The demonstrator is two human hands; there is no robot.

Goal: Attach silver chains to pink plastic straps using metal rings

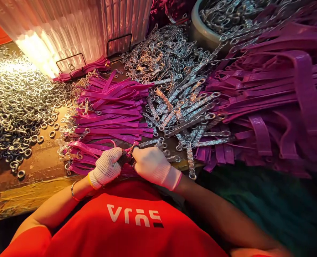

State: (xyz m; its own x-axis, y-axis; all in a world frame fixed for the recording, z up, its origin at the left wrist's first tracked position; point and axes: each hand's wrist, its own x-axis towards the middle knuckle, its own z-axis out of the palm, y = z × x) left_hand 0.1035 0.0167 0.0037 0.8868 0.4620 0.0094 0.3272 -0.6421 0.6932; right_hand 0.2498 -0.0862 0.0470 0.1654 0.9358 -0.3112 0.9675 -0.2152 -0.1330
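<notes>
My left hand [108, 167], in a white dotted knit glove with darkened fingertips, is closed. Close beside it, my right hand [153, 167], in a similar white glove, is closed too, with its thumb and fingers pinched together. A short stretch of magenta strap [126, 155] shows between the fingers of both hands; the fingers hide most of it. Just beyond the hands lies a row of magenta straps [112, 123], with metal rings and links [79, 134] at their left ends. Flat braided metal chains with ring ends [193, 109] lie beyond my right hand.
Loose metal rings [21, 103] heap over the left of the worn table [37, 157]. A ribbed translucent panel [78, 28] stands at the back. A grey tub [198, 25] of chains is at back right. Wide purple straps [276, 92] pile up at the right.
</notes>
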